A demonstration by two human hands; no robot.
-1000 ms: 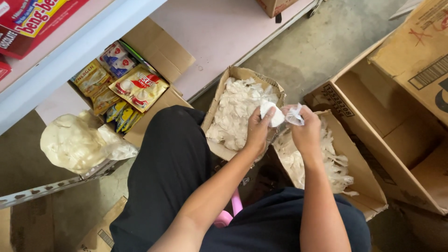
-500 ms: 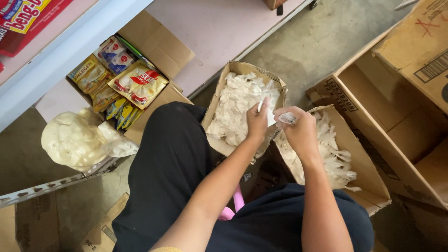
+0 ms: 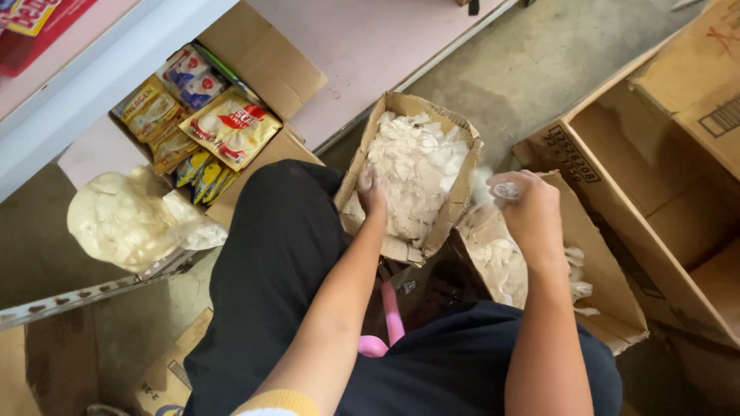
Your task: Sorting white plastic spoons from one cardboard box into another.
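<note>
— White crackers (image 3: 416, 173), where do they sit?

— Start at the far left: a clear bag of pale crackers (image 3: 127, 219) lies on a metal shelf rail (image 3: 92, 289). Just right of it, an open carton of colourful snack packets (image 3: 204, 127) stands under the pink table (image 3: 370, 46).

— And the loose ones?

— They fill the small cardboard box (image 3: 459, 196) in front of the person's knee. The left hand (image 3: 371, 191) is inside that box at its near left side, fingers curled down onto the crackers; whether it grips any I cannot tell.

— The other hand?

— The right hand (image 3: 532, 212) hovers above a second cardboard box (image 3: 609, 296), just right of the first, also holding white pieces. Its fingers are pinched closed on a small clear wrapper (image 3: 505, 190), which looks blurred.

— Anything further right?

— A large empty carton (image 3: 655, 208) touches that second box, on the concrete floor (image 3: 532, 69).
</note>
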